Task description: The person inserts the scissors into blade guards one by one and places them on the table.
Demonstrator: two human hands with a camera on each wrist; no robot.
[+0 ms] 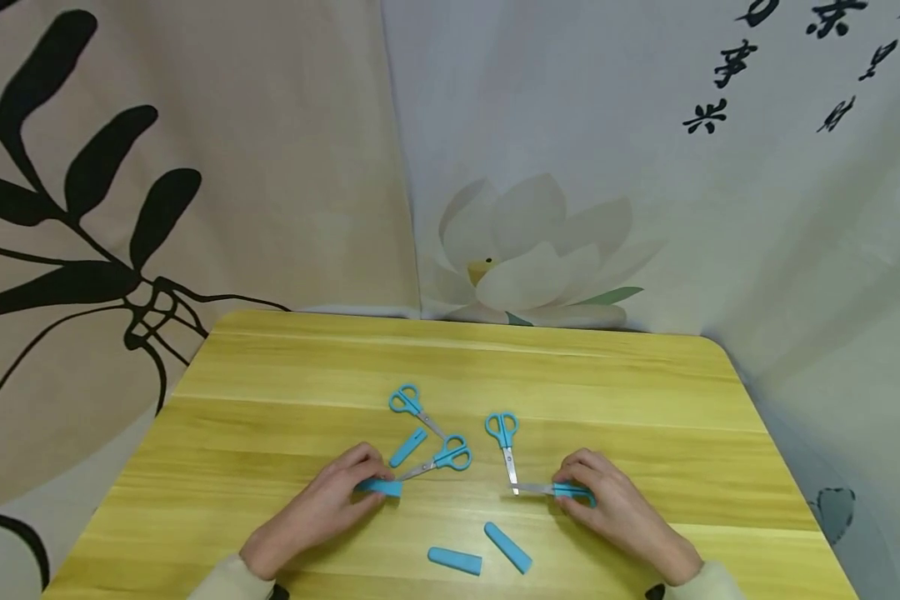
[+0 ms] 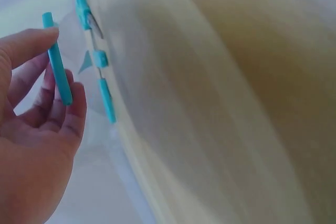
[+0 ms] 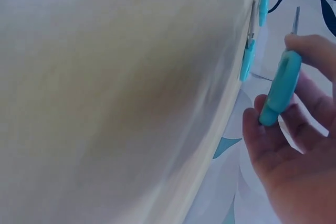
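Plainly, 1 blue sheath (image 1: 390, 488) in left hand (image 1: 337, 492)

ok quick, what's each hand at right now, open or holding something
Left hand: closed, pinching a blue sheath.
Right hand: closed, holding blue-handled scissors.

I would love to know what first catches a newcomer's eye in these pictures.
Probably the blue-handled scissors: three lie on the table, a fourth in the right grip. Then blue covers: one in the left grip, one beside the scissors, two lower in the head view. Behind, at left, black leaves mark the backdrop.
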